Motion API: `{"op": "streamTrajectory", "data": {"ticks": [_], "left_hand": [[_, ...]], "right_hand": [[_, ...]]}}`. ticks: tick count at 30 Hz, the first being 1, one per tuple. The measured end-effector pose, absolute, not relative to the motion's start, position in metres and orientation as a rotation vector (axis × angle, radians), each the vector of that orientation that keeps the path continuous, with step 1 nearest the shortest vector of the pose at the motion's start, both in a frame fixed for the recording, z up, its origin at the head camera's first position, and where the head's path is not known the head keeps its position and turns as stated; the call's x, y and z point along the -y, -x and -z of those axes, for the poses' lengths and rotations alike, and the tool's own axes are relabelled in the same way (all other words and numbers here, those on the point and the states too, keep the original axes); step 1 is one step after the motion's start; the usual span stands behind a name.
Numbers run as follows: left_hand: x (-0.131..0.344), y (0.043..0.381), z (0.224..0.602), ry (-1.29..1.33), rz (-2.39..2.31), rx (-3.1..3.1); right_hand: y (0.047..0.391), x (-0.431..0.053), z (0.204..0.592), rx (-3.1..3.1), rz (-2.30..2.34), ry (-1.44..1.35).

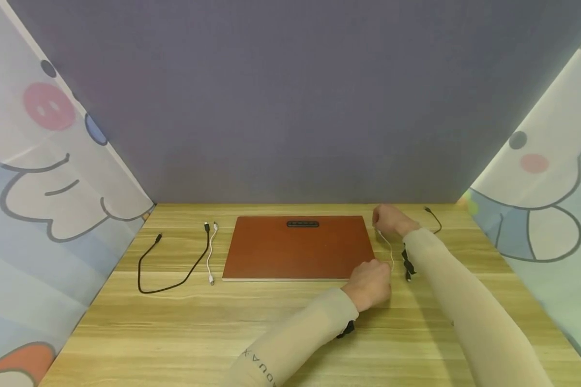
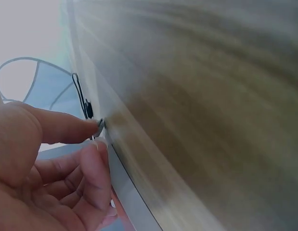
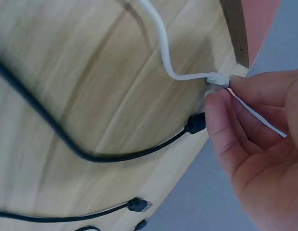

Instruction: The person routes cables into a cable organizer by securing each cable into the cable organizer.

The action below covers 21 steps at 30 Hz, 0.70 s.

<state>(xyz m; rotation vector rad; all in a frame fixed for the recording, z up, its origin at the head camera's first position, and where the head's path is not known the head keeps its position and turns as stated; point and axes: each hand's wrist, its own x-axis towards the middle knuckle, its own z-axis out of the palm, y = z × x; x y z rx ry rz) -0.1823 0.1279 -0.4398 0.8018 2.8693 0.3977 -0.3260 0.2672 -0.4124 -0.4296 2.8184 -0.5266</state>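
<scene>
Back wall (image 1: pixel 290 107): plain grey w/ slight purple tint, directly behind the tabletop (image 1: pixel 150 333), which is lt wood, yellow-brown grain running L to R. L wall (image 1: pixel 34 183): pale blue & white cartoon print, grey outlines, pink oval up top, orange-red patch near bottom. R wall (image 1: pixel 552 183): similar print, pink spot, grey dot, greenish lower down. Both side walls splay outward toward viewer. Light's soft, w/ faint shadows on the wood.

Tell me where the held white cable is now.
Right of centre in the head view, the white cable runs from the right hand to the left hand, beside the reddish-brown board.
</scene>
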Motion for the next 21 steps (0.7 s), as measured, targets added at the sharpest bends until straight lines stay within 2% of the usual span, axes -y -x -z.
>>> {"op": "streamTrajectory", "data": {"ticks": [21], "left_hand": [[-0.1339, 0.1783, 0.439, -0.775, -0.329, -2.876]], "right_hand": [[0.3238, -0.2699, 0.4149, -2.764, 0.573, 0.309]]}}
